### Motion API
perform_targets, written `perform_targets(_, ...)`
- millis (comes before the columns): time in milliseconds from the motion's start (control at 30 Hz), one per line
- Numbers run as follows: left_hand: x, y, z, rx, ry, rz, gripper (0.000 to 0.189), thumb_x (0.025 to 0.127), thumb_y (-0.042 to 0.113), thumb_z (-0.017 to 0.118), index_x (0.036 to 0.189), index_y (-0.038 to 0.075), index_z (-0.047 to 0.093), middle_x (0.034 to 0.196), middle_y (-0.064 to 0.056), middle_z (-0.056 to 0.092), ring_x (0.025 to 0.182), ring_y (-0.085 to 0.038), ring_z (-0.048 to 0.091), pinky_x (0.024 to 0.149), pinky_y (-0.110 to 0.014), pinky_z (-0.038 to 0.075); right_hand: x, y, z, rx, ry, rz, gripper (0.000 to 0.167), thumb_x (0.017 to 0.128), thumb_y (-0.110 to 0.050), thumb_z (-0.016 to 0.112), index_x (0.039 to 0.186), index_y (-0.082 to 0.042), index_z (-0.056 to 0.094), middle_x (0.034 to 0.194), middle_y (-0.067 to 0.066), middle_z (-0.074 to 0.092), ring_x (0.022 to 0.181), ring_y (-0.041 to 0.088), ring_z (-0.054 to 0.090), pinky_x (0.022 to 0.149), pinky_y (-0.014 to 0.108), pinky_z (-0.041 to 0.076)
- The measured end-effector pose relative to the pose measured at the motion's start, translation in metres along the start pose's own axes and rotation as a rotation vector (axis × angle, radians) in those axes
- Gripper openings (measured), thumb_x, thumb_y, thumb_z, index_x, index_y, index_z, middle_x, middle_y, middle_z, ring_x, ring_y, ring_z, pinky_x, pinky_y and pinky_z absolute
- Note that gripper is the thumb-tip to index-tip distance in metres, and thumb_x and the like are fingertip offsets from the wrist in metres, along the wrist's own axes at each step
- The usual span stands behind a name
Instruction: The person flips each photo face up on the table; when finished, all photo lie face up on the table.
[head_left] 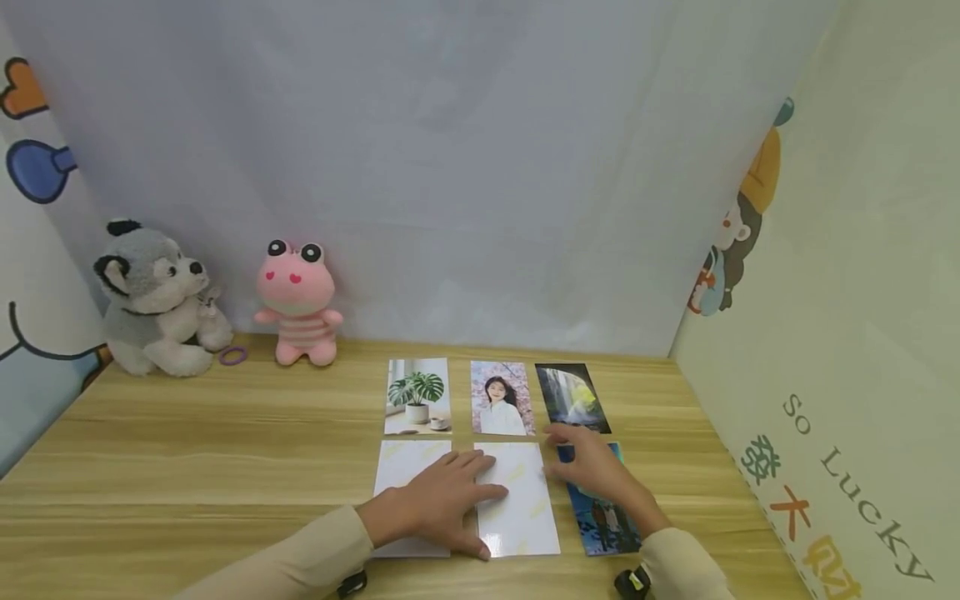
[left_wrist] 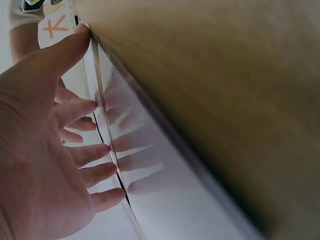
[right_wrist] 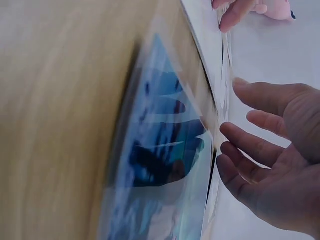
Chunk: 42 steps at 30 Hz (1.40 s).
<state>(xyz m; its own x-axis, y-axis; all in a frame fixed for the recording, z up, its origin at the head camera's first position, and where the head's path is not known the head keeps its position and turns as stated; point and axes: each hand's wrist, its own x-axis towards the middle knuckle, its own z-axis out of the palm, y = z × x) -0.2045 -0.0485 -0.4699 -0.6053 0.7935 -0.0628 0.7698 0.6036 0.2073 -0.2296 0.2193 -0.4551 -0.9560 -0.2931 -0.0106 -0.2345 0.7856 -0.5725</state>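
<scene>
Two rows of photo cards lie on the table. At the front, my left hand (head_left: 450, 496) spreads its fingers across the left white-backed card (head_left: 405, 462) and the middle white-backed card (head_left: 521, 517), fingertips at the cards' surface in the left wrist view. My right hand (head_left: 596, 467) hovers over the top of the blue picture card (head_left: 603, 529), its fingers loosely bent and nothing held between them. Behind are a potted-plant photo (head_left: 416, 392), a portrait photo (head_left: 502, 408) and a waterfall photo (head_left: 562, 396); the right fingertips come close to the last one's lower edge.
A grey-and-white plush dog (head_left: 157, 300) and a pink plush toy (head_left: 298, 300) sit at the back left, with a purple ring (head_left: 233, 356) between them. Pale cloth (head_left: 480, 183) hangs behind the wooden table (head_left: 187, 467). A printed wall (head_left: 840, 317) borders the right side.
</scene>
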Motion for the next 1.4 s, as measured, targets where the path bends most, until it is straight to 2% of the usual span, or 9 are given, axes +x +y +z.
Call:
perform_targets(267,0.001,0.004,-0.001,0.001,0.008,-0.003,0.075,0.077,0.067,0.073,0.140,0.028,0.057,0.154,-0.011,0.044,0.144,-0.031,0.040,0.114,-0.048,0.036,0.004,-0.008,0.009,-0.008,0.010,0.066,0.048,0.084,-0.014,0.080,0.129,-0.009,0.065,0.115,0.009,0.072,0.113,0.033,0.065,0.095,0.051,0.051)
perform_targets(633,0.000,0.005,-0.001,0.000,-0.003,-0.010,0.076,0.076,0.067,0.074,0.140,0.027,0.058,0.154,-0.012,0.045,0.144,-0.031,0.040,0.115,-0.046,0.037,0.010,-0.011,0.013,-0.009,0.020,0.070,0.047,0.081,-0.012,0.082,0.125,-0.007,0.067,0.112,0.008,0.073,0.111,0.031,0.066,0.095,0.050,0.051)
perform_targets(867,0.000,0.006,-0.001,0.046,0.006,-0.004,0.077,0.078,0.070,0.069,0.142,0.028,0.056,0.154,-0.012,0.044,0.144,-0.030,0.040,0.115,-0.046,0.037,0.016,-0.013,0.013,-0.033,0.011,0.046,0.048,0.076,-0.010,0.085,0.121,-0.005,0.069,0.107,0.009,0.071,0.104,0.029,0.065,0.093,0.049,0.051)
perform_targets(1033,0.002,0.006,-0.002,0.068,-0.013,-0.009,0.078,0.077,0.070,0.070,0.141,0.029,0.056,0.154,-0.011,0.044,0.144,-0.029,0.040,0.115,-0.044,0.037,0.019,-0.012,0.014,-0.047,0.002,0.032,0.047,0.076,-0.012,0.086,0.119,-0.006,0.070,0.102,0.009,0.069,0.098,0.026,0.064,0.089,0.048,0.052)
perform_targets(1400,0.003,0.006,-0.003,0.045,-0.031,-0.024,0.078,0.076,0.068,0.073,0.141,0.028,0.057,0.155,-0.010,0.044,0.145,-0.030,0.039,0.115,-0.045,0.037,0.023,-0.014,0.014,-0.027,-0.009,0.054,0.047,0.077,-0.012,0.086,0.120,-0.007,0.070,0.103,0.010,0.070,0.097,0.026,0.065,0.085,0.047,0.053)
